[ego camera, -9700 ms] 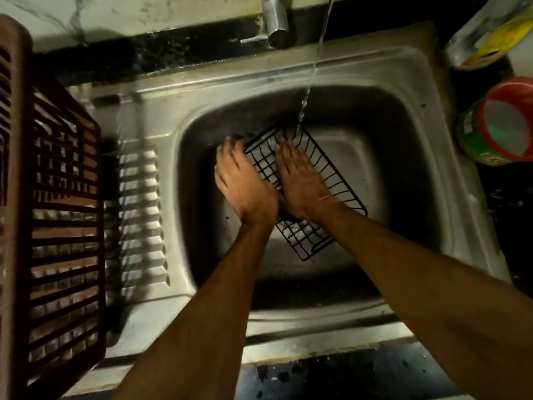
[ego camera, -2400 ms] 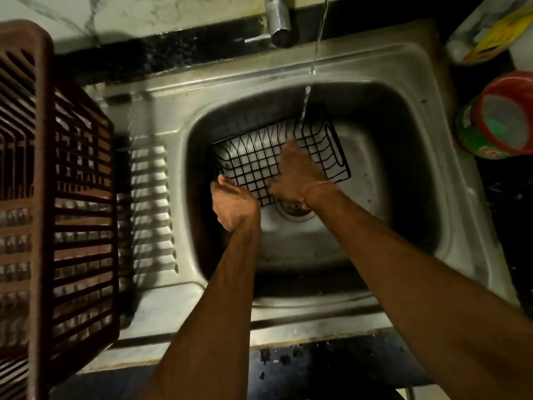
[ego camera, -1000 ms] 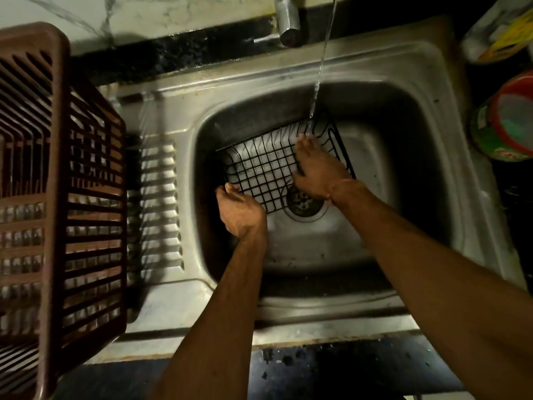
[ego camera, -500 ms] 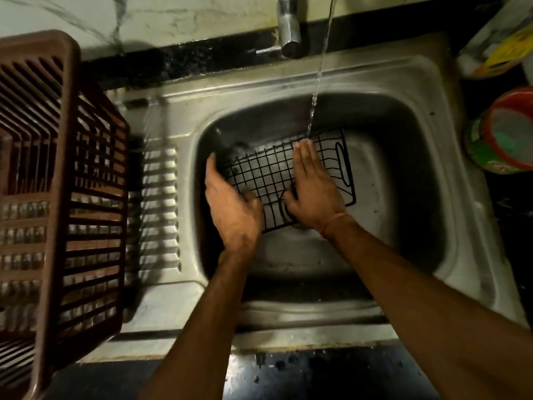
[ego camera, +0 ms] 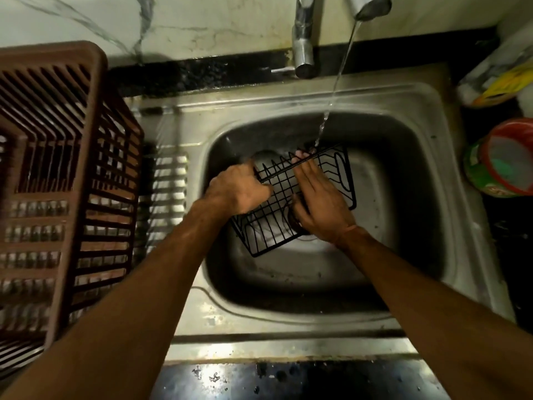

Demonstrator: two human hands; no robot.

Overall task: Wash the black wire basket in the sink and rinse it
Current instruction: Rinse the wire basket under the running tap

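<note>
The left hand's (ego camera: pixel 239 189) fingers were curled round the black wire basket's (ego camera: pixel 291 197) rim at its left end, gripping it, knuckles up. The right hand's (ego camera: pixel 320 203) fingers (ego camera: pixel 302 166) lay straight and close together, flat along the basket's wire grid, their tips reaching the far rim; the thumb was tucked down against the wires near the drain, and whether it hooked a wire could not be told. A thin orange thread circled the right wrist. The basket stood tilted inside the sink (ego camera: pixel 403 174), its far edge raised, over the drain (ego camera: pixel 300 229) and left of the basin's middle. A thin stream of water (ego camera: pixel 331 96) fell from the tap spout (ego camera: pixel 366 7) above the sink and struck the basket's far rim beside the right fingertips. Left of the sink, past the ribbed draining board (ego camera: pixel 164 192), stood a brown plastic crate (ego camera: pixel 66 174). Right of the sink, on the dark tabletop (ego camera: pixel 507 235), sat a green tub with a red rim (ego camera: pixel 504 160) and, farther back, a yellow packet (ego camera: pixel 501 85).
</note>
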